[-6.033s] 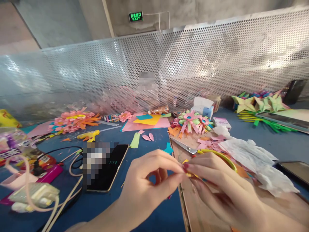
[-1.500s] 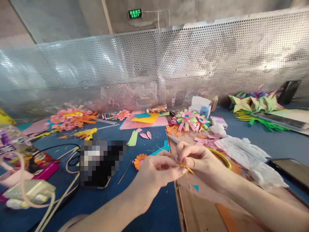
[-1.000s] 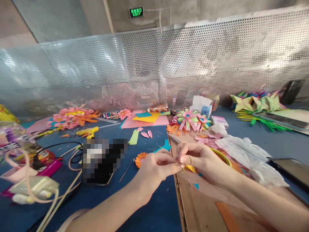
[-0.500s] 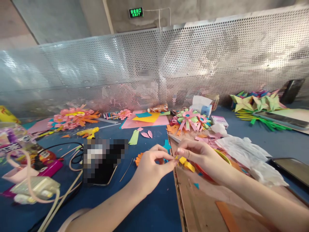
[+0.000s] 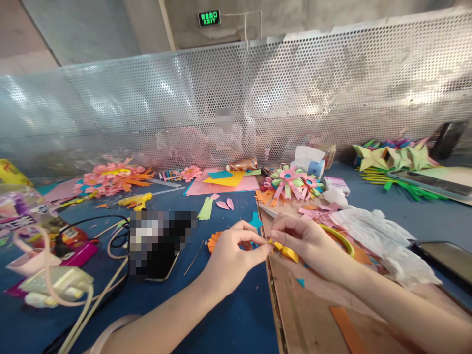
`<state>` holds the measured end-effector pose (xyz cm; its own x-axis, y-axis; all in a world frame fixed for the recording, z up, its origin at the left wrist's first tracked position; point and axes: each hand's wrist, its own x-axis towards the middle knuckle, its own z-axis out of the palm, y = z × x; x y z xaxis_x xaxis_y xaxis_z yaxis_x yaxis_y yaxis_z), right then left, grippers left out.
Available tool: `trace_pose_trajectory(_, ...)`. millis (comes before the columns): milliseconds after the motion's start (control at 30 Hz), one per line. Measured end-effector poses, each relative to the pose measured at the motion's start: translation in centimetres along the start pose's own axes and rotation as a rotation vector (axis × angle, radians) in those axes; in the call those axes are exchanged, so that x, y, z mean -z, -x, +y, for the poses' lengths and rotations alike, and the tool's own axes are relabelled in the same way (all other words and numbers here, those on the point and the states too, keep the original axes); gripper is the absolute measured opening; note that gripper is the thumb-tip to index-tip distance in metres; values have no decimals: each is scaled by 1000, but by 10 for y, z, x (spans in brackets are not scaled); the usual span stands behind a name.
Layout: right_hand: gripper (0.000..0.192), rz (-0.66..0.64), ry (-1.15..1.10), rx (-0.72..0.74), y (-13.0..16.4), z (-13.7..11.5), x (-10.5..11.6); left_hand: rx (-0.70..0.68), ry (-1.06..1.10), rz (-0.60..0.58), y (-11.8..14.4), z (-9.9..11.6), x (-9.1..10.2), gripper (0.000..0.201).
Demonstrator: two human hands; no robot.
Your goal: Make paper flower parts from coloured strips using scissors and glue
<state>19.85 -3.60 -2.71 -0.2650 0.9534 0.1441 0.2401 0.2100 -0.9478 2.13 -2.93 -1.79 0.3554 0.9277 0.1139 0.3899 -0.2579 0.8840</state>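
The yellow paper strip point(image 5: 285, 250), pinched tight and hidden a second ago, now shows as a looped, creased band between both hands. The left hand point(image 5: 230, 255) nips one end with thumb and forefinger; the right hand point(image 5: 308, 238) grips the other, just above the cardboard sheet point(image 5: 313, 314). An orange paper flower point(image 5: 213, 241) lies on the blue table point(image 5: 236, 319).

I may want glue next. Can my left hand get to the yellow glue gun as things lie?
Probably yes: the left hand has bare blue table between it and the glue gun, though it pinches a yellow paper strip.
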Motion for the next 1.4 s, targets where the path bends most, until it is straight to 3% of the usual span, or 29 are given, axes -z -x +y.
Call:
trace_pose_trajectory(300,23,-43,75,57,-1,-2,3,7,-6,-5,0,-1,1,19)
trace_pose_trajectory(500,14,56,209,162,8,-5,-4,-48,-43,-37,0,1,-2,11)
trace_pose_trajectory(633,13,156,294,250,10,-3,-4,-49,-63,16,2,7,0,23)
trace_pose_trajectory(700,13,251,425,426,11,1,-2,-29,-50,74,3,8,1,18)
trace_pose_trajectory(767,15,324,632,702,13,6,1,12,20,52,3,8,1,24)
trace_pose_trajectory(833,24,336,810,946,17,7,4,88,193,-66,2,6,-1,40)
trace_pose_trajectory(933,26,289,916,1118,21,2,8,182,516,-203,1,3,-5,39)
trace_pose_trajectory(1000,29,270,952,1142,22,-2,8,180,603,-195,1,2,-7,32)
trace_pose_trajectory(1267,30,244,1081,1098,16,4,9,116,488,-56,3,1,-5,27)
trace_pose_trajectory(1400,26,284,902,987,12,11,6,94,387,7,3,2,-3,28)
